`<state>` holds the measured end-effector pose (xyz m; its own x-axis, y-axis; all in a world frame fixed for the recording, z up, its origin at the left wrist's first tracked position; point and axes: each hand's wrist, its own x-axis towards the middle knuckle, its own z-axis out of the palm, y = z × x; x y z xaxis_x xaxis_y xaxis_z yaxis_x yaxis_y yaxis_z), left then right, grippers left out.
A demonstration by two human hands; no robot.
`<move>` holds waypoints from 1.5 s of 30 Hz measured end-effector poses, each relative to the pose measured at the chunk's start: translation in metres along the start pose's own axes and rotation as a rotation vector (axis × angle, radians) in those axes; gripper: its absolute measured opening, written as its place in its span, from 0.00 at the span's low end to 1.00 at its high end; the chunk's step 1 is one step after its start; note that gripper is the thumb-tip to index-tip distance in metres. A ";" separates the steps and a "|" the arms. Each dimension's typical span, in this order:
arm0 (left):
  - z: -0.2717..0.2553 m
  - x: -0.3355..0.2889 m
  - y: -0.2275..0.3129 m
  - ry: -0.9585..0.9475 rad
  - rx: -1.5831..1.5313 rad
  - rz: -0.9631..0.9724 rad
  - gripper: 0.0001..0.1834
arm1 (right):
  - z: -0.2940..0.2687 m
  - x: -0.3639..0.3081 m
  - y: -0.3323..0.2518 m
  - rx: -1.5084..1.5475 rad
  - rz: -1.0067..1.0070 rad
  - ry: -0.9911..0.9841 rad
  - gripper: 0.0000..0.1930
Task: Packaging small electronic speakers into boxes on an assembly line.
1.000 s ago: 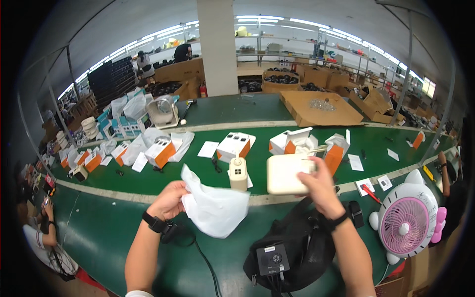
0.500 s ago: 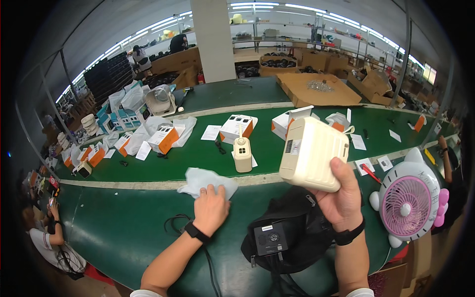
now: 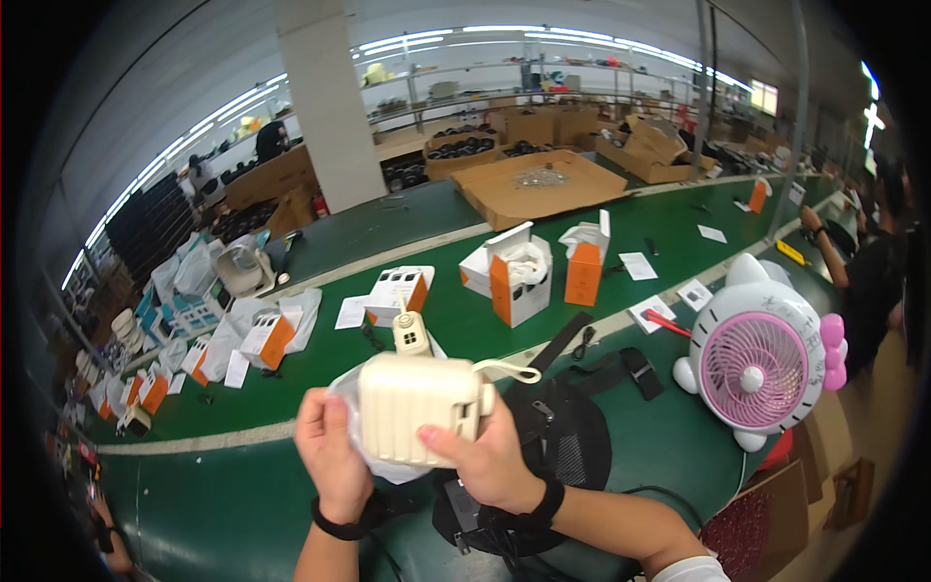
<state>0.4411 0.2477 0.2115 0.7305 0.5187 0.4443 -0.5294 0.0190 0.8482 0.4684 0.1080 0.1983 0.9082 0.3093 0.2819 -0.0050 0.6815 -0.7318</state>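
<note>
Holding white bag point(image 3: 396, 473) behind cream device point(image 3: 402, 403); open box point(image 3: 529, 308) contains wrapping point(image 3: 527, 269).

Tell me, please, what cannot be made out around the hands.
Head view, far side of the cream ribbed device: turned away.
Head view, much of the white bag: behind the device.
Head view, part of the black bag: behind the right hand.

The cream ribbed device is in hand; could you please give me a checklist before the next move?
1. Right hand gripping the cream ribbed device: ok.
2. Left hand holding the white bag: ok.
3. Cord loop outside the bag: ok.
4. Device covered by the bag: not ok, its ribbed face is bare.
5. Bag's opening: cannot tell, hidden.
6. Gap to the small beige device behind: cannot tell, partly overlapped.
</note>
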 end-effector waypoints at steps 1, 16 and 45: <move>-0.001 0.000 0.004 0.012 0.056 0.028 0.10 | -0.002 -0.001 0.000 -0.186 -0.059 -0.034 0.27; 0.061 -0.023 0.008 -0.752 0.386 0.247 0.07 | -0.047 0.043 -0.023 -0.285 -0.377 0.000 0.20; 0.213 0.283 -0.415 -1.102 0.573 0.072 0.41 | -0.149 0.062 -0.128 -0.966 -1.064 0.309 0.51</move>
<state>0.9592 0.2049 0.0469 0.8269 -0.4958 0.2655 -0.5214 -0.4989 0.6922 0.5880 -0.0589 0.2166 0.3572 -0.2792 0.8913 0.8713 -0.2442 -0.4257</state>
